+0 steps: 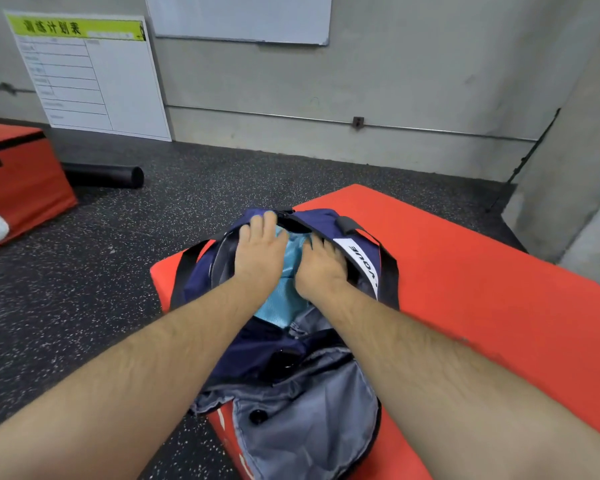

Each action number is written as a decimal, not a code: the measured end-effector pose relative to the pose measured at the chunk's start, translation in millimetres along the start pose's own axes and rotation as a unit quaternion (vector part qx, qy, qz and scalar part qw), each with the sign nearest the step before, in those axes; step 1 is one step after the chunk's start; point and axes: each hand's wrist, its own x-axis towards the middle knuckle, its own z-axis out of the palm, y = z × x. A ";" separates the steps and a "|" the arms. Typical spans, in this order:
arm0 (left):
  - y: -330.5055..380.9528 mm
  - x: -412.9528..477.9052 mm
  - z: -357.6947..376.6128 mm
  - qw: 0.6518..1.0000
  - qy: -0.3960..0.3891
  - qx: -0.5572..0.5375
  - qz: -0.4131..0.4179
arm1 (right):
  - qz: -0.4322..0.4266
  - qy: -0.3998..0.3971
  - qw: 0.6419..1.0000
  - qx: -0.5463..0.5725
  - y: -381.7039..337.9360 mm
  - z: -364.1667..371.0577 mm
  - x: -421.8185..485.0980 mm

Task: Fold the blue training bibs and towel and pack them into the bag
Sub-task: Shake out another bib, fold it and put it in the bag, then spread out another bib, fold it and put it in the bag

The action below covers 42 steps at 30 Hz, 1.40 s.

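**Pressing the blue fabric down into the open duffel**

A navy duffel bag [357, 226] lies unzipped on a red foam plyo box [482, 289], its grey-lined flap thrown back toward the person so the main compartment gapes wide. Inside sits the light blue fabric [278, 303], a flat, folded bundle. Its fine weave suggests a training bib, though the view is too soft to tell bib from towel or to count how many pieces are in there.

Both hands are in the opening. The left hand [260, 252] lies palm down with its fingers straight and together, reaching across the bundle to the bag's far rim. It holds nothing and seems to be flattening the fabric and seating it against that end. The right hand [321, 268] rests on the right side of the bundle, next to the wall that carries the white logo panel. Its fingertips dip out of sight between fabric and wall, so I cannot tell whether they pinch the cloth or simply tuck it in.

Judging by this, packing is well along, with the flap not yet closed.

Off to the left on the speckled floor stand a second red plyo box [18, 181] and a black foam roller [104, 176].
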 end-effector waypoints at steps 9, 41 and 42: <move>1.2 12.4 25.8 0.986 -0.145 -0.019 0.087 | -0.024 -0.071 0.996 -0.054 3.9 11.4 6.7; 373.4 -92.4 -300.6 0.916 0.039 -0.270 0.294 | 0.143 0.093 0.982 -0.085 331.3 -213.1 -331.6; 401.6 -99.5 -306.9 0.909 0.036 -0.275 0.312 | 0.161 0.087 0.979 -0.091 354.0 -214.1 -350.8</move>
